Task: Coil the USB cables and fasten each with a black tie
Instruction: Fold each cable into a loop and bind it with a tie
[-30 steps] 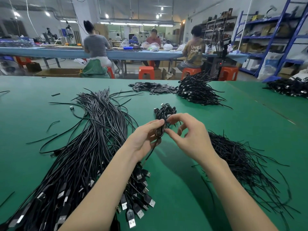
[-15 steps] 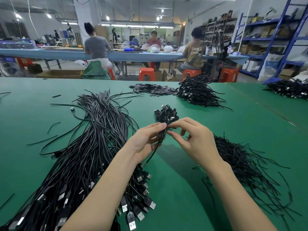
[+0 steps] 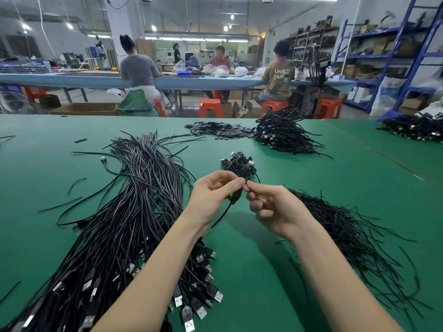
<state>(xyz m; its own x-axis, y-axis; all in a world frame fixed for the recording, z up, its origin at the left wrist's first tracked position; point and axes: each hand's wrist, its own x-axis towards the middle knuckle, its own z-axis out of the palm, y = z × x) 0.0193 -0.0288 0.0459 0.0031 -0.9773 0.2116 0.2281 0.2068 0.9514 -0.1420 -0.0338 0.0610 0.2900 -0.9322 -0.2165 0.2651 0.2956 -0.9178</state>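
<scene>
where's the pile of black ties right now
In the head view the pile of black ties lies on the green table, right of the right hand.

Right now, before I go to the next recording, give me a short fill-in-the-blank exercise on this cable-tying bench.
1. The left hand and the right hand hold a coiled cable above a table covered in ____ cloth.
2. The big bundle of loose USB cables lies on the person's ____ side.
3. The heap of thin black ties lies on the person's ____ side.
4. The empty stools behind the table are ____.

Missing words: green; left; right; orange
</scene>
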